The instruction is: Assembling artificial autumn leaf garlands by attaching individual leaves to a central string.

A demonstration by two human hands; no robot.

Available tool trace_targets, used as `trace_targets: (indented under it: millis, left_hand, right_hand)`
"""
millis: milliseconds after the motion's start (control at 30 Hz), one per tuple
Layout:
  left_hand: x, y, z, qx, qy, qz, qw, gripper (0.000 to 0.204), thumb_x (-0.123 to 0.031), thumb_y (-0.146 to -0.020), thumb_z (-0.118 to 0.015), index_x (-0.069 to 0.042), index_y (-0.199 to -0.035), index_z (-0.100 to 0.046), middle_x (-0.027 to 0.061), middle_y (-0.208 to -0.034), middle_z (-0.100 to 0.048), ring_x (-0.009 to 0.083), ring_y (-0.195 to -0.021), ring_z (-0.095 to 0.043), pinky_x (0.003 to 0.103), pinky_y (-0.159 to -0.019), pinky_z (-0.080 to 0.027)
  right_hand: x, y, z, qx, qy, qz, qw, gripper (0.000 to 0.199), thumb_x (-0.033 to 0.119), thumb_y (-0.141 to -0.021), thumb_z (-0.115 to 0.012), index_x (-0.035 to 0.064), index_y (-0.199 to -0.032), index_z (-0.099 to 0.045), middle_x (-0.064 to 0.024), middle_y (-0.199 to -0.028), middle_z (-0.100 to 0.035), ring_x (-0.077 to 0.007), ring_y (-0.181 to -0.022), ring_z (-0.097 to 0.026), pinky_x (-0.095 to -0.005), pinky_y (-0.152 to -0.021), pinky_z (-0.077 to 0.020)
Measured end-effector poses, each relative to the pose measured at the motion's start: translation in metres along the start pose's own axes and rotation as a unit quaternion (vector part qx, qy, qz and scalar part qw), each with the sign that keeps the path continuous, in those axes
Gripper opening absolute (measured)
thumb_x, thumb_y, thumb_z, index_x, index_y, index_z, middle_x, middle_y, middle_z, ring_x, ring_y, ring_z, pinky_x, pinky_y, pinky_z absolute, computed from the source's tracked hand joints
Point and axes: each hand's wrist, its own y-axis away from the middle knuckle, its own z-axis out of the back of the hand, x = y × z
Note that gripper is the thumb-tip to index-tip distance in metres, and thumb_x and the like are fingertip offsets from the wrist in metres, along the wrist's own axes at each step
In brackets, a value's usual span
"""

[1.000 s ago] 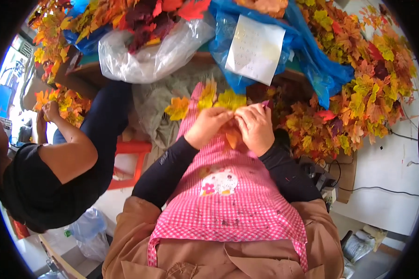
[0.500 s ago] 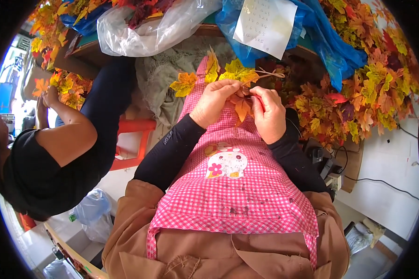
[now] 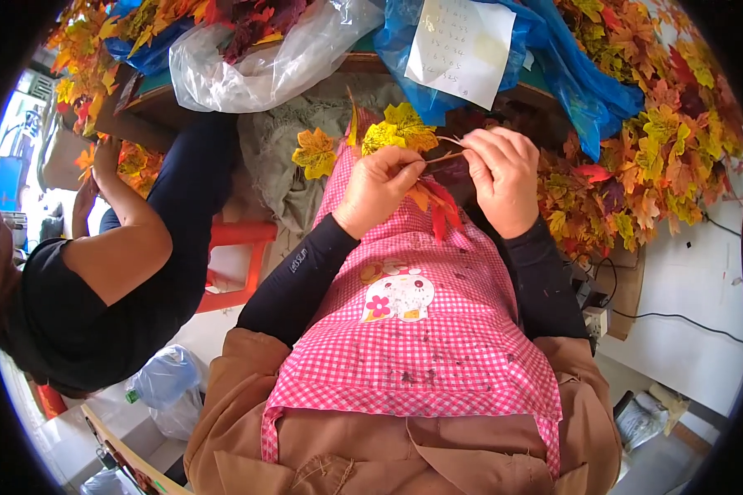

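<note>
My left hand (image 3: 380,188) and right hand (image 3: 504,177) pinch the brown stem (image 3: 442,155) of an artificial leaf sprig (image 3: 388,132), now raised farther above my checked apron (image 3: 421,330); red leaves (image 3: 439,210) now dangle beneath.

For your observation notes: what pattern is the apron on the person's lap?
Pink-and-white gingham check on the apron, clearest in the head view.

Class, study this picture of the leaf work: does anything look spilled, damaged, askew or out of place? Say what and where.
Nothing stands out as spilled or broken. The left hand and right hand hold a thin leaf stem between them over the pink checked apron, which shows a few dark smudges low down. The paper sheet lies slightly askew on the blue bag.
</note>
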Motion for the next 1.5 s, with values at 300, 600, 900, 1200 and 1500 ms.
trace_targets:
  millis: [300,600,900,1200,1500]
  left_hand:
    - [-0.026,0.002,0.008,-0.042,-0.360,-0.176,0.915,0.015,-0.009,-0.082,-0.065,-0.006,-0.096,-0.069,0.0099,-0.089,-0.067,0.0264,-0.076,-0.066,0.032,-0.067,-0.053]
    - [-0.037,-0.005,0.012,0.071,-0.325,-0.127,0.935,0.018,-0.011,-0.084,-0.062,-0.003,-0.099,-0.067,0.0136,-0.089,-0.067,0.0281,-0.080,-0.066,0.034,-0.071,-0.052]
    - [-0.033,-0.005,0.046,0.220,-0.129,0.021,0.967,0.014,-0.009,-0.091,-0.058,0.001,-0.096,-0.066,0.0079,-0.086,-0.068,0.0150,-0.079,-0.065,0.028,-0.074,-0.050]
    - [-0.049,0.000,0.048,-0.034,-0.459,-0.209,0.863,0.013,-0.010,-0.085,-0.059,-0.004,-0.094,-0.065,0.0137,-0.084,-0.065,0.0322,-0.071,-0.065,0.037,-0.061,-0.051]
    - [-0.033,0.021,0.019,0.029,-0.510,-0.272,0.816,0.027,-0.012,-0.077,-0.062,-0.007,-0.104,-0.061,0.0060,-0.076,-0.057,0.0234,-0.065,-0.062,0.035,-0.054,-0.049]
  right_hand:
    - [-0.016,-0.002,-0.018,0.175,-0.088,0.024,0.980,0.008,0.013,-0.083,-0.065,0.0086,-0.090,-0.065,-0.0031,-0.081,-0.063,-0.0228,-0.087,-0.058,-0.0394,-0.095,-0.0359]
    - [-0.030,-0.005,-0.020,0.314,-0.368,-0.175,0.858,0.053,0.048,-0.094,-0.052,-0.0013,-0.101,-0.068,-0.0159,-0.089,-0.066,-0.0232,-0.090,-0.061,-0.0339,-0.081,-0.0477]
    - [-0.078,-0.011,-0.019,0.446,-0.548,-0.227,0.670,0.045,0.042,-0.094,-0.053,0.0034,-0.072,-0.063,-0.0017,-0.066,-0.059,-0.0068,-0.059,-0.045,-0.0222,-0.056,-0.0349]
    - [-0.058,-0.039,0.024,0.471,-0.264,-0.119,0.833,0.020,0.022,-0.079,-0.064,0.0029,-0.083,-0.067,-0.0136,-0.073,-0.065,-0.0220,-0.067,-0.062,-0.0345,-0.064,-0.0483]
    - [-0.049,0.036,-0.049,0.540,-0.572,-0.299,0.541,0.028,0.014,-0.089,-0.056,-0.0004,-0.113,-0.058,-0.0082,-0.096,-0.068,-0.0142,-0.082,-0.064,-0.0272,-0.073,-0.0513]
